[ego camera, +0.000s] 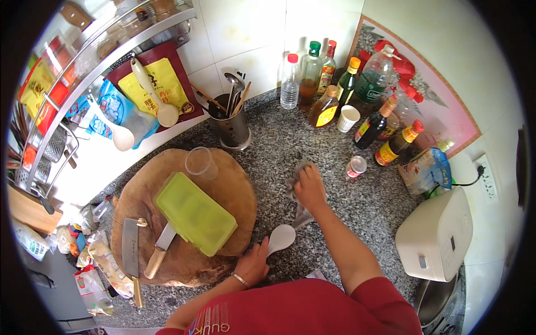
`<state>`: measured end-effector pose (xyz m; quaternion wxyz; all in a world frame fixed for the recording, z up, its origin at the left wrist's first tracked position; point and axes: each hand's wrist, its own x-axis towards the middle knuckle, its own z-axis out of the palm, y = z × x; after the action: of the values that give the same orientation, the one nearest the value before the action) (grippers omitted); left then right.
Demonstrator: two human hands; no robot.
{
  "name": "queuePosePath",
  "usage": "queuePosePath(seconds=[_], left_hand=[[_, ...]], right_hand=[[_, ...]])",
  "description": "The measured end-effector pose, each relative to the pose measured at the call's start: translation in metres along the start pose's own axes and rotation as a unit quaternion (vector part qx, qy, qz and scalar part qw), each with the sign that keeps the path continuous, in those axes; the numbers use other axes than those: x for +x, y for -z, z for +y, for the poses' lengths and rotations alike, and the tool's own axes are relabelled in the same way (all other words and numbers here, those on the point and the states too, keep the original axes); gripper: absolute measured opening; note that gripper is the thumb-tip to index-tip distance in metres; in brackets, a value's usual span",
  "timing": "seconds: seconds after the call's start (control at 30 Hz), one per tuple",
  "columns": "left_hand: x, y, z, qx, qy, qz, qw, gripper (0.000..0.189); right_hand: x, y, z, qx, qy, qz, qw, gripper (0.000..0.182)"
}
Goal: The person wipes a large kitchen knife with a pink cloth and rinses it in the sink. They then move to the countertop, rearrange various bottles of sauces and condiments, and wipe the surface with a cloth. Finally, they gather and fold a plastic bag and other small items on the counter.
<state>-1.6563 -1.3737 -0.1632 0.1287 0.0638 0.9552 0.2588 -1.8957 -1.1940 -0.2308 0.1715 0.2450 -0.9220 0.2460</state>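
My right hand [310,188] presses a crumpled grey cloth [302,218] against the speckled granite countertop [268,176]. Part of the cloth trails back towards me from under the palm. Lower and to the left, my left hand [253,266] grips a white rice paddle [282,238] by its handle, with the broad head pointing away to the right. Beside that hand is a round wooden chopping board [234,176]. On it lie a green lidded plastic box [197,213], a clear plastic cup [202,162], a cleaver [130,247] and a wooden-handled knife [160,251].
Bottles of sauce and oil [331,88] line the back right corner, with a paper cup [348,118] and a small lidded jar [356,166] before them. A white rice cooker [433,234] stands right. A metal utensil holder [230,125] is behind the board; a wire rack [121,25] hangs upper left.
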Motion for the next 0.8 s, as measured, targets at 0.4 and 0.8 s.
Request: queuePosePath(seconds=[0.4, 0.8], left_hand=[[-0.046, 0.010, -0.044, -0.152, -0.087, 0.042, 0.984, 0.034], [-0.064, -0.003, -0.038, -0.172, -0.088, 0.213, 0.958, 0.022]], right_hand=[[0.048, -0.044, -0.070, 0.235, 0.244, -0.152, 0.928, 0.020], [-0.106, 0.081, -0.051, 0.242, 0.174, -0.139, 0.944, 0.029]])
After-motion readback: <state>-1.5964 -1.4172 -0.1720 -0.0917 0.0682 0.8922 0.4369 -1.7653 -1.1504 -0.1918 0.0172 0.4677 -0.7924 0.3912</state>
